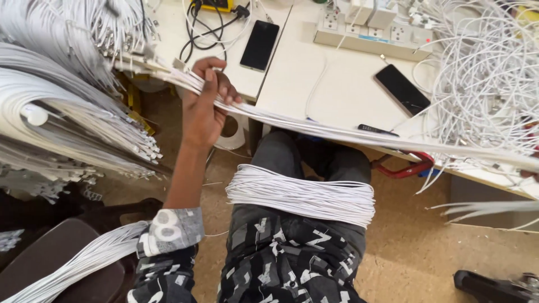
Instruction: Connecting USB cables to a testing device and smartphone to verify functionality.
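My left hand (pixel 208 106) is shut on a long bundle of white cables (pixel 337 132). The bundle runs from a rack of cable ends at the upper left, across the table's front edge, to the right border. A brown sliver at the right edge (pixel 529 175), under the bundle, may be my right hand; its grip is hidden. Another bundle of white cables (pixel 303 196) lies across my lap on dark patterned trousers.
The white table (pixel 342 95) holds two black phones (pixel 260 45) (pixel 402 88), a white power strip (pixel 370 33) and a tangle of white cables (pixel 488 84). Thick cable stacks (pixel 67 112) hang on the left. A red-handled tool (pixel 407 168) sits under the table edge. More cables lie on a brown chair (pixel 84 261).
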